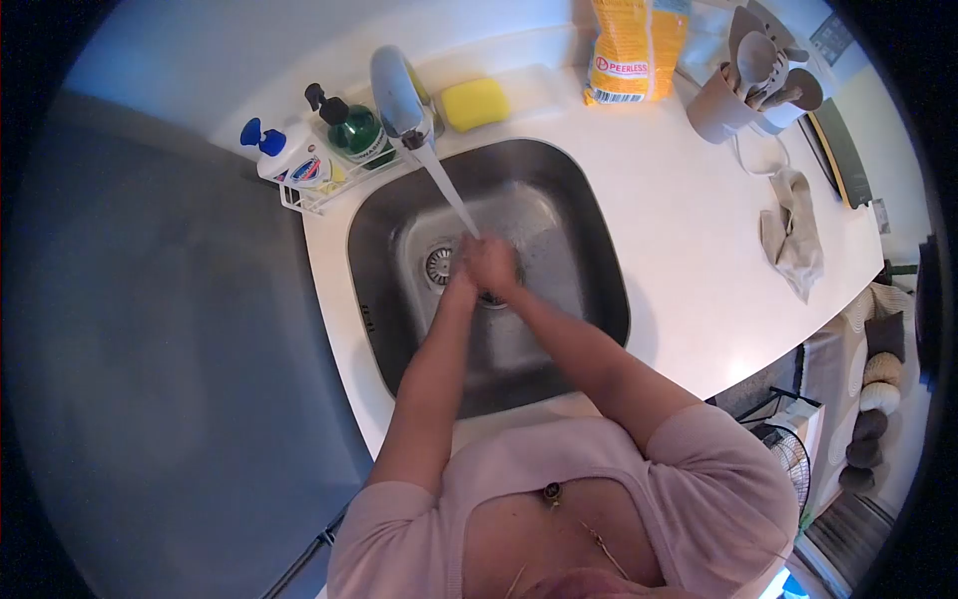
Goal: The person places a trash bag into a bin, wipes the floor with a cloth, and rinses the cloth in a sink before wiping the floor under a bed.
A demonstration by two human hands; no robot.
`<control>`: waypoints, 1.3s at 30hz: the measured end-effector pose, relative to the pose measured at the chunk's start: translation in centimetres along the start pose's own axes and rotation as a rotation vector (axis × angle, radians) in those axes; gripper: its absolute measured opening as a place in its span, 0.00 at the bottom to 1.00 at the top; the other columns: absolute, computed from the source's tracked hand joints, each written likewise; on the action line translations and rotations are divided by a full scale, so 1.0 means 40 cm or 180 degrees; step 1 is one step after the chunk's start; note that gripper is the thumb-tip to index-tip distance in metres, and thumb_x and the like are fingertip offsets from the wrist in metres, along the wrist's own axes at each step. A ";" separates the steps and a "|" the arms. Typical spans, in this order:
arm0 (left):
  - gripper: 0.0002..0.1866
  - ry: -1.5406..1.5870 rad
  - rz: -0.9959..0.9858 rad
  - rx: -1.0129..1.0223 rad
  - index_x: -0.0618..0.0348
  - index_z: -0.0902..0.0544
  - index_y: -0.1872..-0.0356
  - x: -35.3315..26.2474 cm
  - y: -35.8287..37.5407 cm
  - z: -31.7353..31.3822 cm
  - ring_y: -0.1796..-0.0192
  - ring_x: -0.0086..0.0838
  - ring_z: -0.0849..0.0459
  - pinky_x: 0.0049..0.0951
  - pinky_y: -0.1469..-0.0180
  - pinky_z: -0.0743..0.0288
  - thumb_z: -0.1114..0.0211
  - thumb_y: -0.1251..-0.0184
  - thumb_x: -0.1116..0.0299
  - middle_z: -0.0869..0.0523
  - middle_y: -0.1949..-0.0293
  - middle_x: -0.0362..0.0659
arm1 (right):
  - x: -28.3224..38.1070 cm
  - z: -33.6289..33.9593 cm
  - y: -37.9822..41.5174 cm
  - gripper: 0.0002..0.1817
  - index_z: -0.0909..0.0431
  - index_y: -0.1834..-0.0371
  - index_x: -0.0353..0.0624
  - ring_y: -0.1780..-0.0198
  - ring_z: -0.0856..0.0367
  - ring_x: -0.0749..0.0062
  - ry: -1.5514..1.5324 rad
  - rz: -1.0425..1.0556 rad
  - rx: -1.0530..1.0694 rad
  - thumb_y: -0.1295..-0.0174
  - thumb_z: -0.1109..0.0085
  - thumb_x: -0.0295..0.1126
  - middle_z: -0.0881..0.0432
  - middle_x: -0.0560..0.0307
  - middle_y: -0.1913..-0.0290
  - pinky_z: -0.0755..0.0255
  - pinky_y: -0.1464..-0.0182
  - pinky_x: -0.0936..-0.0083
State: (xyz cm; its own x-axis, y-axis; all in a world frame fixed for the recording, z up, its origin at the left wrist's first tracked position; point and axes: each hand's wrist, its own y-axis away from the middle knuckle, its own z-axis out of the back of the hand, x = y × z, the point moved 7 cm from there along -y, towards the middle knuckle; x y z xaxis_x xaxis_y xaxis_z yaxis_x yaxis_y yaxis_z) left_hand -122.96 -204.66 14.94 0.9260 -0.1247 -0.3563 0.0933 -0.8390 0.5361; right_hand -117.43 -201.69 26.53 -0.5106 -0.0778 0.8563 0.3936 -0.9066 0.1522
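Observation:
Both of my hands are together under the running water (449, 190) inside the metal sink (539, 349). My right hand (495, 266) lies over my left hand (462, 275) and covers much of it. The fingers of both are blurred and partly hidden, so I cannot tell whether they hold anything. The stream falls from the chrome faucet (397, 95) onto the hands. Just left of my left hand shows the slotted drain strainer (437, 266).
Left of the faucet, a white rack (309, 198) carries a white pump bottle (297, 155) and a green bottle (354, 132). A yellow sponge (475, 104) sits behind the sink. Rightward are a yellow Peerless bag (634, 50), a utensil holder (718, 108) and a beige cloth (794, 235).

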 end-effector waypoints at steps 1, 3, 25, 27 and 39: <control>0.22 -0.0307 -0.0022 -0.0773 0.56 0.25 0.54 -0.015 0.017 -0.010 0.57 0.32 0.20 0.34 0.56 0.24 0.55 0.28 0.47 0.19 0.60 0.40 | -0.047 0.016 -0.044 0.27 0.18 0.60 0.38 0.60 0.18 0.56 0.0056 -0.0235 -0.0021 0.47 0.40 0.54 0.17 0.43 0.64 0.27 0.53 0.64; 0.24 -0.0793 -0.0212 -0.0843 0.57 0.24 0.57 -0.069 0.038 -0.070 0.60 0.32 0.20 0.34 0.58 0.25 0.52 0.30 0.45 0.19 0.62 0.41 | -0.164 -0.015 -0.133 0.25 0.18 0.58 0.39 0.58 0.18 0.57 -0.0485 -0.0696 0.0286 0.45 0.40 0.52 0.17 0.47 0.61 0.28 0.52 0.64; 0.20 -0.3089 -0.1215 0.1243 0.54 0.24 0.53 -0.050 0.001 -0.008 0.53 0.36 0.21 0.39 0.50 0.26 0.50 0.31 0.49 0.19 0.57 0.45 | 0.030 -0.001 0.004 0.20 0.19 0.59 0.36 0.62 0.18 0.61 -0.0578 -0.0161 0.0457 0.43 0.44 0.43 0.16 0.49 0.65 0.26 0.57 0.66; 0.22 -0.0432 -0.0282 0.1901 0.58 0.25 0.53 0.001 0.016 -0.050 0.55 0.35 0.21 0.38 0.52 0.26 0.50 0.31 0.48 0.19 0.57 0.45 | 0.040 0.000 0.019 0.19 0.19 0.57 0.38 0.60 0.17 0.56 0.0224 -0.0011 0.0413 0.42 0.45 0.43 0.17 0.46 0.60 0.26 0.55 0.64; 0.23 -0.4247 -0.0922 -0.0363 0.66 0.23 0.51 -0.264 0.146 -0.192 0.58 0.26 0.22 0.25 0.54 0.29 0.39 0.36 0.56 0.19 0.58 0.43 | 0.105 0.117 -0.147 0.13 0.22 0.65 0.41 0.70 0.31 0.79 -0.0408 0.0660 0.2036 0.38 0.45 0.40 0.25 0.62 0.72 0.33 0.67 0.76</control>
State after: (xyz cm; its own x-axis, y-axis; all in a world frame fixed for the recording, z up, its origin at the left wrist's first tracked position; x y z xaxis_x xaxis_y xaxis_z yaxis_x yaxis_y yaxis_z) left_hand -129.37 -204.17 27.70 -0.1778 -0.4190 -0.8904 0.3109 -0.8824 0.3532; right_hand -118.31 -194.76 31.53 -0.2969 -0.1381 0.9449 0.8679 -0.4517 0.2067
